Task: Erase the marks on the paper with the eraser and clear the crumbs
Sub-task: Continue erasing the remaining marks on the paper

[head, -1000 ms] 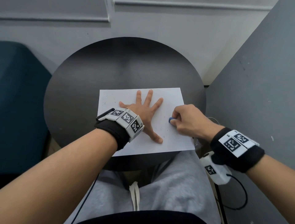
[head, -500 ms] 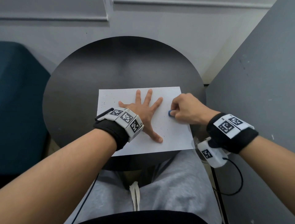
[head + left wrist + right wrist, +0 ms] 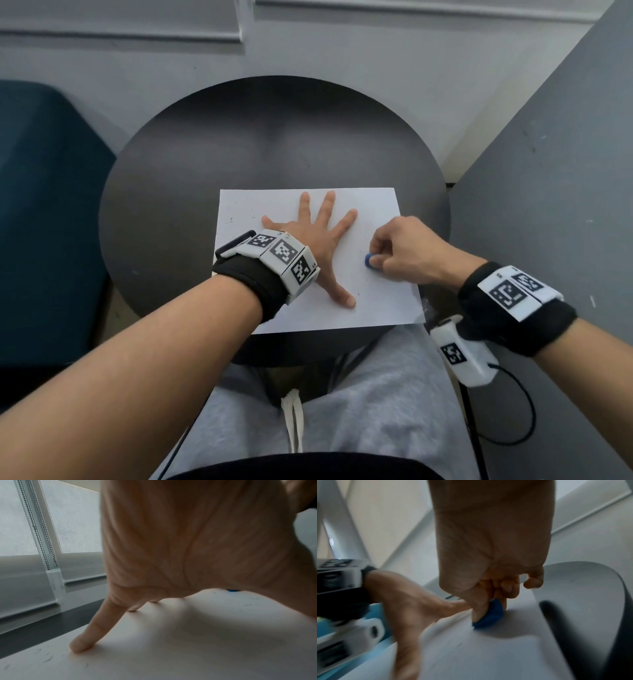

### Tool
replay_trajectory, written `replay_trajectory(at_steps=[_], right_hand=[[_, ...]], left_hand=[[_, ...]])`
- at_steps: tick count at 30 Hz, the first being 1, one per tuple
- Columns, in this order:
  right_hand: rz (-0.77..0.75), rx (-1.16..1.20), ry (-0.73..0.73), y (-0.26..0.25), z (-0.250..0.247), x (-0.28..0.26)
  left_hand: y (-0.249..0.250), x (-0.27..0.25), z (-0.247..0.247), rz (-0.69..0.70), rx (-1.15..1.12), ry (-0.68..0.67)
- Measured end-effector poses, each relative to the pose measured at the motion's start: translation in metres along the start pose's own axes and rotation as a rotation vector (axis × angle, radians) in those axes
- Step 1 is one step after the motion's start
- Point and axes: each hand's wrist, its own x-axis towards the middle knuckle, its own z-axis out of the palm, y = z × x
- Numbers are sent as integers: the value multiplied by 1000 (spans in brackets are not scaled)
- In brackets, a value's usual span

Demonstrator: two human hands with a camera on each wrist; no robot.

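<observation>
The left hand [image 3: 310,240] lies flat, palm down, its fingers [image 3: 343,222] straight and spread wide, the thumb splayed back toward the body. Its forearm reaches in from the lower left, a black band and a white tagged block on the wrist. The right hand [image 3: 406,251] is curled into a loose fist (knuckles up), thumb and fingertips [image 3: 503,602] pinching a small blue eraser [image 3: 367,259] held down at the tip. The right forearm comes in from the lower right, its wrist likewise banded.
</observation>
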Motion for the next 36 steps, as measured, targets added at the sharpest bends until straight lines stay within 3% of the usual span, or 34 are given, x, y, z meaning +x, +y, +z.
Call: replay_trajectory(at_steps=[5,9,14,18,23,28,33,36], right_hand=[[77,-20,137,8,-15,16],[-13,-39,18,-3,-3,4],[81,-17,128,7,-18,20],[-14,-39,34,-2,-4,6],[70,-23,126,7,-16,18],[-1,-63,24,-2,-5,8],[68,-13,132,1,-9,11],[-19,29,25,-8,9,-12]], left_hand=[[0,0,-1,1,-5,1],[0,1,0,-5,-1,-6],[1,0,-1,-4,-1,-4],[1,1,1,-7,4,-4],[0,1,0,-1,-6,3],[0,2,1,0,2,6],[-1,1,1,7,8,2],[-2,2,2,14,8,11]])
